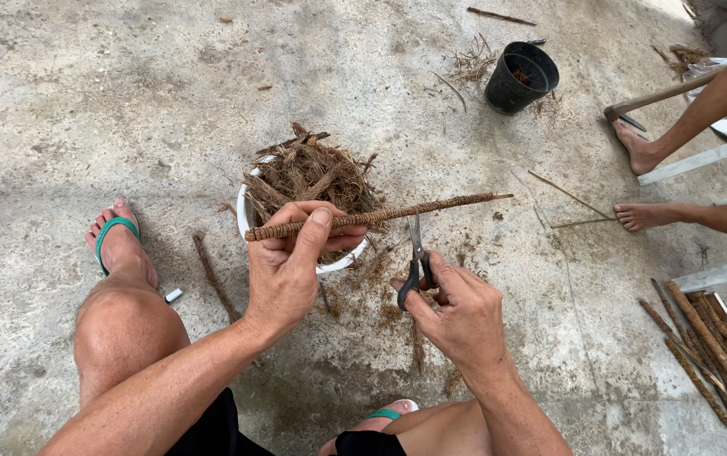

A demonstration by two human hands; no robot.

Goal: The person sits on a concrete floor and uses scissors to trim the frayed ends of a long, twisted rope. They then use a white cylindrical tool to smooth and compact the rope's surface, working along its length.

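Head view: your left hand (283, 274) grips one long brown fibre-wrapped stick (372, 217), fingers closed around it, level above one white bowl (243, 216) heaped with stringy brown husk. Your right hand (463, 319) holds one pair of black-handled scissors (416, 262), blades up beneath the stick. Bare rough concrete floor (85, 101) lies open leftward.

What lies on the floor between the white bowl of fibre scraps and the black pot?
Head view: mostly bare concrete floor between the white bowl and black pot, with loose fibre wisps beside the pot.
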